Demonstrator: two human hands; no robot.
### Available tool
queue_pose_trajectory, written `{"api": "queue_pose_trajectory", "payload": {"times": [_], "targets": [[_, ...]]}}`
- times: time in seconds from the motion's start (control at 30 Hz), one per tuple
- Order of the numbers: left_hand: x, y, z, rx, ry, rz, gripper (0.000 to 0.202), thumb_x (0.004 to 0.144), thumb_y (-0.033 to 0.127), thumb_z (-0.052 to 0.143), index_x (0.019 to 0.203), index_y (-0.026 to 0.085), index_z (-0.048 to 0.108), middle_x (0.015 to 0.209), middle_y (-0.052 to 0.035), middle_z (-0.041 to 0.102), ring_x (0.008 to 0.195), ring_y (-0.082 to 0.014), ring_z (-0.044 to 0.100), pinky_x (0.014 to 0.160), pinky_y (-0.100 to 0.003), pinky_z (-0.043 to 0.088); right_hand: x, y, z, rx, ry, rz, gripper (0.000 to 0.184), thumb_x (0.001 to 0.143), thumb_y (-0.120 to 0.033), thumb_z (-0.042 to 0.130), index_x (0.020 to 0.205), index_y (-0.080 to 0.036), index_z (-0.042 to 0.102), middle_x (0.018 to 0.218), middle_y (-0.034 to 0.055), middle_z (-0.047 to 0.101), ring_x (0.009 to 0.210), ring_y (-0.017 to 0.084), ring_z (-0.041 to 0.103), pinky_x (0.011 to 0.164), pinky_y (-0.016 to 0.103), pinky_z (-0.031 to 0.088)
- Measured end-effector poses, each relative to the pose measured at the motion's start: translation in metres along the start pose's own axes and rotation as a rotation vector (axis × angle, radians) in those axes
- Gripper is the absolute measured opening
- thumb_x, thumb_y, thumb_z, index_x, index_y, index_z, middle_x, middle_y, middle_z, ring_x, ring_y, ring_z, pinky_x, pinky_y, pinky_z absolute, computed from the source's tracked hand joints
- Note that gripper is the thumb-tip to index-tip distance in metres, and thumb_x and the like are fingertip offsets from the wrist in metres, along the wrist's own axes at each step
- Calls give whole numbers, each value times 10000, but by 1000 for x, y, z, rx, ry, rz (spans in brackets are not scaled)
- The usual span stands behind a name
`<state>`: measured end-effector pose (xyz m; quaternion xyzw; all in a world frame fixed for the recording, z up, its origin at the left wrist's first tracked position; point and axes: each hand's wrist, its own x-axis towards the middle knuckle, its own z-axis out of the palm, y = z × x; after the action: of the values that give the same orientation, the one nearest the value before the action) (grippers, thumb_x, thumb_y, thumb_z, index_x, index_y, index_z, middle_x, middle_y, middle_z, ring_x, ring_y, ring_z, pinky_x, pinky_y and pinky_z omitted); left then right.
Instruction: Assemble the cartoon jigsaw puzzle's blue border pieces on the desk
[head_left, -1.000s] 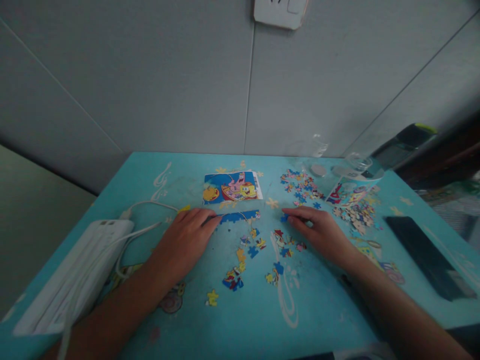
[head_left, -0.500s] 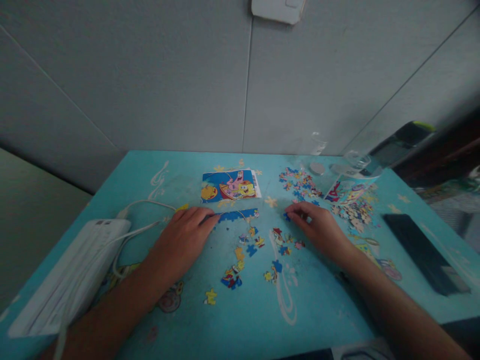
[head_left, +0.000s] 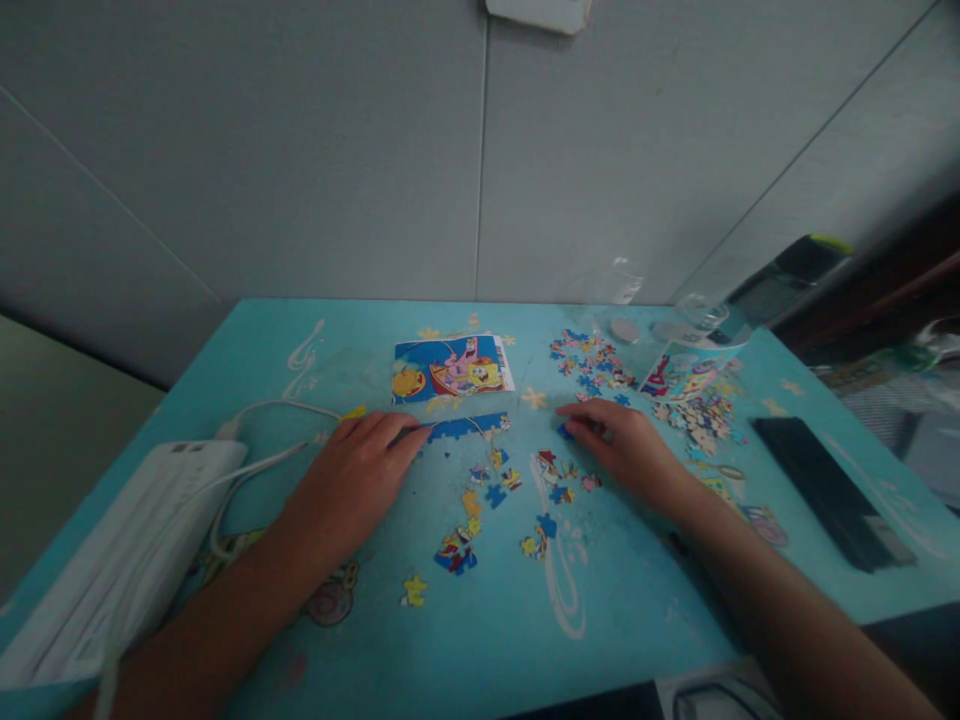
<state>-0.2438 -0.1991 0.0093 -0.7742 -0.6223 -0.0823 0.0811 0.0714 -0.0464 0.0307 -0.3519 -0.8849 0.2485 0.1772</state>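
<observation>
My left hand (head_left: 367, 458) lies at the left end of a narrow strip of joined jigsaw pieces (head_left: 469, 427), mostly blue, its thumb and curled fingers closed on that end. Across a short gap, my right hand (head_left: 619, 437) pinches a blue jigsaw piece (head_left: 564, 431) at the tabletop; the fingers partly cover it. Behind the strip lies a cartoon picture card (head_left: 450, 368). Between my hands are several loose pieces, among them a small joined cluster (head_left: 456, 552), a blue piece (head_left: 496, 495) and a yellow piece (head_left: 414, 590).
Two heaps of pieces, one colourful (head_left: 589, 360) and one paler (head_left: 701, 425), lie beyond my right hand around a clear printed container (head_left: 690, 368). A dark flat object (head_left: 829, 490) lies at right. A white power bank-like box (head_left: 127, 550) with cables stands at left.
The whole view has shifted slightly. My right hand's index finger has straightened a little over the blue piece, and the hand stays near the strip's right end. My left hand stays on the strip.
</observation>
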Motion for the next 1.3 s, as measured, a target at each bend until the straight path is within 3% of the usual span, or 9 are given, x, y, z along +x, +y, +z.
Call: {"api": "queue_pose_trajectory", "payload": {"times": [0.2, 0.5, 0.67, 0.8, 1.3], "targets": [[-1, -2, 3, 5, 2, 5, 328, 970, 136, 457, 1229, 188, 650, 1194, -112, 630, 1072, -298, 588, 904, -500, 496, 0, 2, 0, 25, 31, 56, 259, 960, -242, 563, 1181, -239, 699, 1057, 50, 729, 868, 192, 677, 792, 326, 523], [-1, -1, 2, -10, -2, -5, 318, 969, 142, 470, 1235, 191, 637, 1192, -103, 625, 1075, -294, 575, 918, -485, 489, 1, 2, 0, 89, 14, 76, 246, 941, -250, 573, 1127, -246, 734, 1065, 54, 725, 934, 211, 669, 804, 319, 510], [-1, -2, 3, -24, -11, -12, 327, 961, 128, 479, 1240, 198, 635, 1190, -99, 623, 1073, -286, 576, 939, -479, 482, 1, -1, -2, 51, 8, 136, 224, 936, -293, 589, 1083, -255, 753, 931, 19, 749, 686, 161, 627, 653, 293, 476], [0, 0, 0, -15, -14, -15, 328, 963, 127, 480, 1249, 181, 632, 1192, -107, 620, 1091, -295, 569, 934, -485, 484, 1, -2, -2, 42, 1, 161, 216, 928, -304, 598, 1058, -253, 763, 868, 8, 755, 616, 147, 596, 602, 284, 454], [1, 2, -1, -36, -9, -36, 338, 965, 122, 451, 1228, 198, 650, 1189, -102, 636, 1093, -293, 577, 932, -487, 472, 2, -1, 1, -33, 77, 146, 202, 912, -284, 605, 1035, -233, 758, 838, 26, 753, 674, 176, 656, 658, 309, 501]]}}
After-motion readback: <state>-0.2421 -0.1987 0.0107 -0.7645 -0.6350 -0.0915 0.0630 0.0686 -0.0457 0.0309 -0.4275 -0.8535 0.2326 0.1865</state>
